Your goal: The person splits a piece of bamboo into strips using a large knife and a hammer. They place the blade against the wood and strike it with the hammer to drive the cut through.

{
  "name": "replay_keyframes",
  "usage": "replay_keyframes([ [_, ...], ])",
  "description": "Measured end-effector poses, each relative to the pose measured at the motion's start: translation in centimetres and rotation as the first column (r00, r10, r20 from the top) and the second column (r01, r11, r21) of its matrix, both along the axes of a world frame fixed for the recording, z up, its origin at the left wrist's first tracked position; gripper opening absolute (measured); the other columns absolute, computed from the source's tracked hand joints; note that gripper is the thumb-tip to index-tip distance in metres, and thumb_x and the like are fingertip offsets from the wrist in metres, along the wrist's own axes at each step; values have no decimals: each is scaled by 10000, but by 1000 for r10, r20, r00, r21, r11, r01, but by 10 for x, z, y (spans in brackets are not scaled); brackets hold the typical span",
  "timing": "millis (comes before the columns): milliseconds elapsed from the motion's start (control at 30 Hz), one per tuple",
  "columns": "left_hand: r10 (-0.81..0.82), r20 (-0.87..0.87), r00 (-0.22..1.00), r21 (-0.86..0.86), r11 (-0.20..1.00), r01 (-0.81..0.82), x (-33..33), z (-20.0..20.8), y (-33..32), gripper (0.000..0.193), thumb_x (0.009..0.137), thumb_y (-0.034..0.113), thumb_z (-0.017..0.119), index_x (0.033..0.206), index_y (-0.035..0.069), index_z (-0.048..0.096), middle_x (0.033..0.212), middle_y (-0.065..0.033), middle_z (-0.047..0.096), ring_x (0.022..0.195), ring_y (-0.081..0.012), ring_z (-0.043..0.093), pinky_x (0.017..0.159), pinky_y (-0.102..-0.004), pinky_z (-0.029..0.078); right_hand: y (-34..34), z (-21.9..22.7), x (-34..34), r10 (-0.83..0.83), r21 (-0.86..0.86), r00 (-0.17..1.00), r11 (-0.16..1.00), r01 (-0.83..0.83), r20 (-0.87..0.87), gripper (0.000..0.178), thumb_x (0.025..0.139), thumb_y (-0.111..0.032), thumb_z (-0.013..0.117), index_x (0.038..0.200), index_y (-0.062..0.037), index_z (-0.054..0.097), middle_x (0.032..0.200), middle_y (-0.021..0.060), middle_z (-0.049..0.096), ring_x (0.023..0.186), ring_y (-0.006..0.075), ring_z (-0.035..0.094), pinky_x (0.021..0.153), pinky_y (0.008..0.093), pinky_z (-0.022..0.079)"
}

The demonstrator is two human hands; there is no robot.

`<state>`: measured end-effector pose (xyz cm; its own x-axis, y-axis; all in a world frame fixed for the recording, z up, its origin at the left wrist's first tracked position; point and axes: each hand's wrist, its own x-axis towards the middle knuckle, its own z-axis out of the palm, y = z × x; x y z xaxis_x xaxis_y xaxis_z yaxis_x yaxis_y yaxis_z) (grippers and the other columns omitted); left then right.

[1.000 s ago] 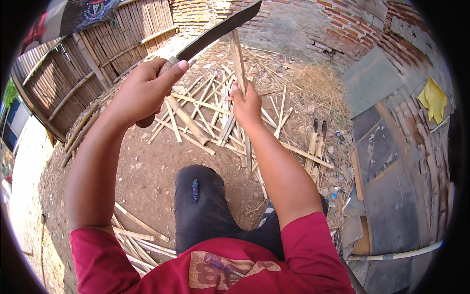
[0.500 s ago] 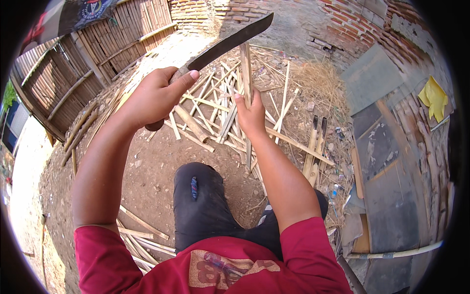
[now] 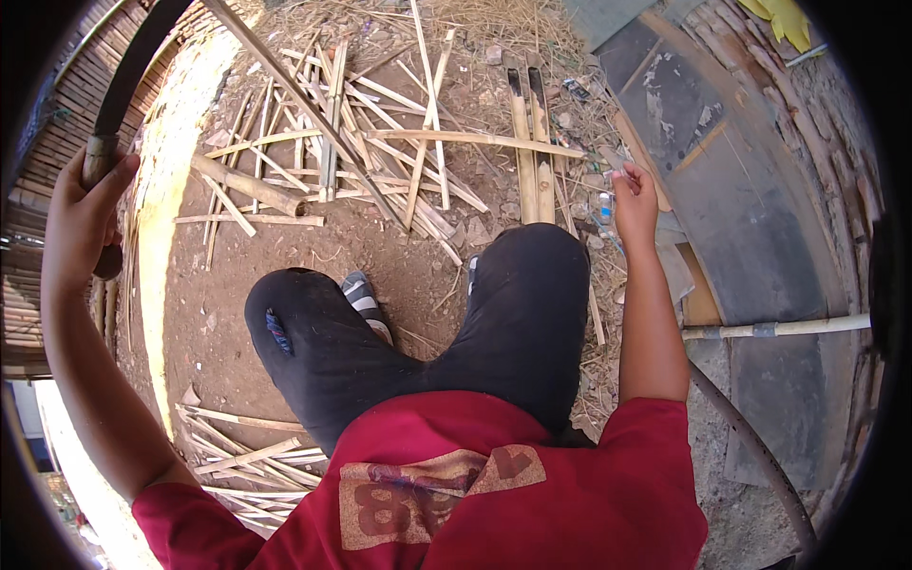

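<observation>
Clamping one machete [image 3: 122, 87], the left hand [image 3: 81, 211] is apart from one loosely curled right hand [image 3: 635, 201].

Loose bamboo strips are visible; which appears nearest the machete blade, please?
The long strip slanting from the top edge beside the machete blade; other strips lie farther off.

The black trousers [image 3: 522, 294] carry a blue-patterned patch [image 3: 278, 332], with grey-and-white striped footwear [image 3: 361, 295] between their legs, a crimson shirt [image 3: 579, 508] with a tan print [image 3: 404, 508] at their waist, and beyond them pale-yellow strips [image 3: 475, 140] on brown soil [image 3: 223, 313], a near-black blade [image 3: 128, 71] far left and a bright yellow sheet [image 3: 781, 21] far right.
</observation>
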<state>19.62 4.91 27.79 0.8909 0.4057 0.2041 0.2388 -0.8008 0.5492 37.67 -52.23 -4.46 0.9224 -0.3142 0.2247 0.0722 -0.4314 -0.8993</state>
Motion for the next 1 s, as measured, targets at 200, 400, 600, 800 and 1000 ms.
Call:
replay_keyframes([
  [200, -15, 27, 1000, 110, 994, 12, 12, -9, 33, 222, 978, 273, 728, 1115, 110, 666, 580, 84, 446, 436, 1, 356, 427, -205, 304, -162, -257, -179, -426, -347, 786, 893, 286, -448, 284, 835, -261, 735, 1012, -42, 693, 982, 205, 732, 938, 363, 710, 864, 447, 546],
  [400, 80, 23, 996, 106, 991, -82, 10, -8, 82, 334, 968, 351, 736, 1207, 120, 711, 591, 85, 419, 465, -4, 316, 463, -206, 266, -115, -304, -256, -375, -455, 724, 885, 96, -578, 264, 825, -254, 703, 941, -19, 679, 904, 246, 712, 920, 426, 703, 841, 500, 547],
  [600, 62, 100, 993, 165, 983, -78, 5, -3, 13, 152, 987, 211, 706, 1078, 107, 644, 588, 77, 467, 435, 3, 380, 413, -209, 323, -98, -292, -157, -335, -455, 791, 887, 82, -512, 329, 867, -259, 722, 1089, -23, 664, 1074, 270, 703, 1051, 454, 669, 907, 518, 520],
  [800, 93, -38, 995, 37, 995, -91, 17, 27, -76, 140, 936, 147, 711, 1003, 82, 607, 684, 49, 517, 484, -37, 455, 439, -237, 401, -94, -312, -77, -285, -367, 671, 930, 21, -685, 426, 864, -230, 746, 1192, 10, 621, 1165, 279, 682, 1148, 451, 652, 973, 532, 514],
  [1000, 140, -79, 987, 117, 985, -131, 11, 37, -97, 158, 902, 129, 726, 1009, 79, 620, 741, 29, 559, 574, -48, 516, 511, -246, 443, -87, -318, -44, -313, -397, 582, 918, -18, -751, 442, 850, -268, 744, 1115, 74, 653, 1105, 296, 703, 1073, 461, 683, 910, 533, 540],
])
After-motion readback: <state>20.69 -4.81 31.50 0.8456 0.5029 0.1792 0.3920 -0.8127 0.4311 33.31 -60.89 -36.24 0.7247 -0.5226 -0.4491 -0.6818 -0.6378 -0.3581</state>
